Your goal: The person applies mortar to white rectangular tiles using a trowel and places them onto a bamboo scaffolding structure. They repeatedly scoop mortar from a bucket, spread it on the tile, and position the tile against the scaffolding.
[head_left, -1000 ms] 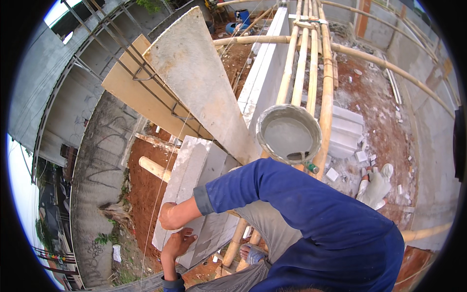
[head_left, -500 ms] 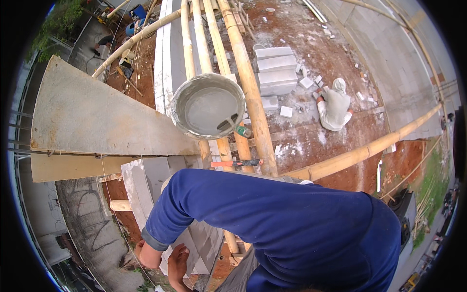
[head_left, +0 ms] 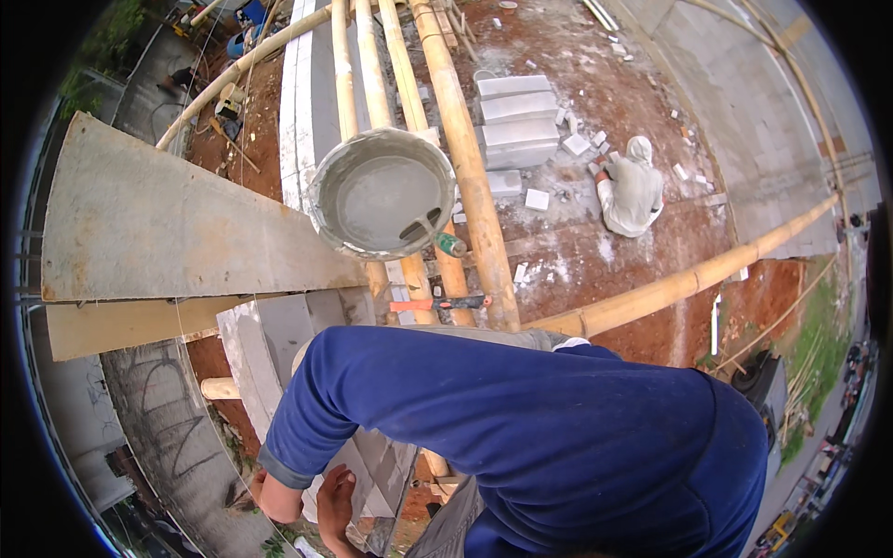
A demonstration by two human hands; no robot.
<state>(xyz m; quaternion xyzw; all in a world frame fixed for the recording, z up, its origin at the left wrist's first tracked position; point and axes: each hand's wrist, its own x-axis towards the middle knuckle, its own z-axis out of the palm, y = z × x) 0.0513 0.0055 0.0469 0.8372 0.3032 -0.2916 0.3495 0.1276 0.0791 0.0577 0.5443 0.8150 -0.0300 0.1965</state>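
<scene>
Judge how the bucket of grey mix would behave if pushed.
The bucket would probably feel heavy, given the grey mix pooled inside. It may rock or tip, sitting on rounded bamboo poles. The green-handled tool at its rim could slip.

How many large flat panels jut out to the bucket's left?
2: the grey panel, reaching left from beside the mortar bucket, and the tan panel, showing along its lower edge, partly covered. More could be hidden behind.
</scene>
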